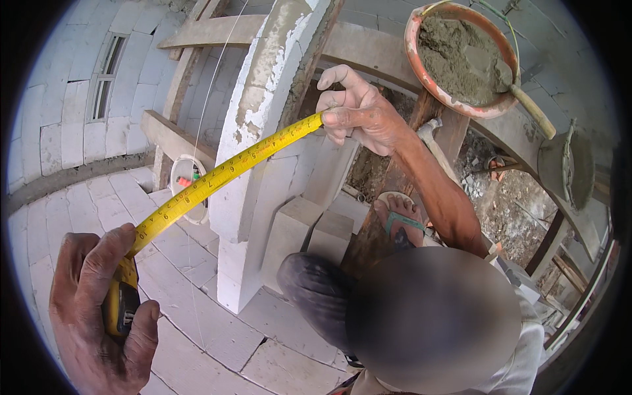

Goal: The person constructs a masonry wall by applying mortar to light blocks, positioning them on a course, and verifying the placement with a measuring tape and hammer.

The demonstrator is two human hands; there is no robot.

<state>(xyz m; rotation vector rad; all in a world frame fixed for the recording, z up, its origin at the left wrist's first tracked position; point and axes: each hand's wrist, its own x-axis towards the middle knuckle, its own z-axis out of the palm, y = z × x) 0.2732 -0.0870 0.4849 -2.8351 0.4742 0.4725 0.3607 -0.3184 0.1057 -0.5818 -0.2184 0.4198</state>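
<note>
My left hand [99, 309] is wrapped around the yellow-and-black case of a tape measure [123, 296] at the lower left. The yellow tape blade [217, 178] runs out from it, up to the right. My right hand [359, 108] pinches the blade near its far end between thumb and finger, the other fingers loosely curled. Between my hands the blade passes over the upright end of a white block wall [234, 210], whose upper surface carries a grey band of mortar. It cannot be told whether blade and wall touch.
An orange tub [413, 43] of wet mortar, with a wooden-handled tool [533, 112] in it, stands far right. A hammer [434, 141] lies on planks by my sandalled foot [403, 220]. A dark bucket [569, 164] stands right. Timber scaffolding crosses behind; a string [210, 92] hangs left.
</note>
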